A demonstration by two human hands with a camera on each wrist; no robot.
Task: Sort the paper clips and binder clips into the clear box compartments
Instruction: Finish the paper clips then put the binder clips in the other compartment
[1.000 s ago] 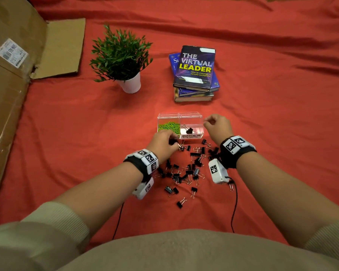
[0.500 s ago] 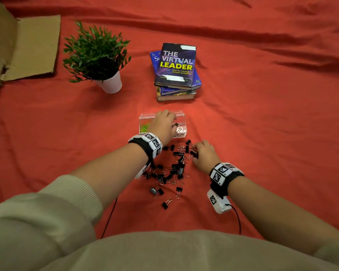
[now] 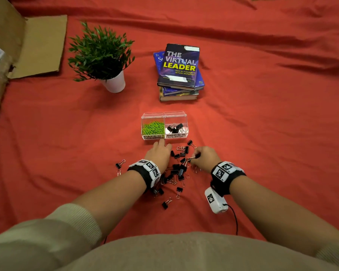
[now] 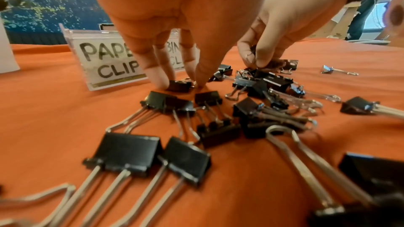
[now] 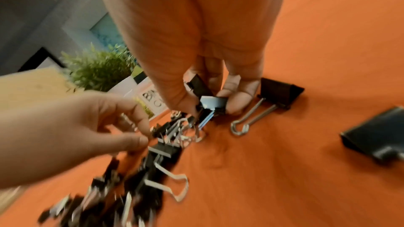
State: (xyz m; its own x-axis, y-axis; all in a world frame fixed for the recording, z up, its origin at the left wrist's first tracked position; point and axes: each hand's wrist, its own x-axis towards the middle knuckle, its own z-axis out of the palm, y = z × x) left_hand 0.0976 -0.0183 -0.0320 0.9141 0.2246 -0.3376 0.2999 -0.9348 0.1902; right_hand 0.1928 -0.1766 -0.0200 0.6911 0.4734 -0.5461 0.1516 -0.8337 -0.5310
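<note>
The clear box [image 3: 164, 114] stands on the red cloth, with green paper clips [image 3: 152, 128] in its left compartment and a few black binder clips [image 3: 175, 128] in its right. A pile of binder clips [image 3: 177, 170] lies just in front of it, between my wrists. My left hand [image 3: 160, 151] reaches down at the pile's far edge, near the box front [image 4: 109, 61], and its fingertips pinch one binder clip [image 4: 178, 86]. My right hand [image 3: 196, 156] is at the right side of the pile, thumb and fingers gripping another binder clip [image 5: 211, 103].
A potted plant [image 3: 106, 59] and a stack of books [image 3: 179, 71] stand beyond the box. Flattened cardboard [image 3: 18, 45] lies at the far left. Two stray binder clips [image 3: 120, 165] lie left of my left wrist, with more [image 5: 277, 92] right of my right hand.
My left hand has come back from over the box to the pile and closed on a clip. My right hand stayed at the pile and took hold of a clip.
</note>
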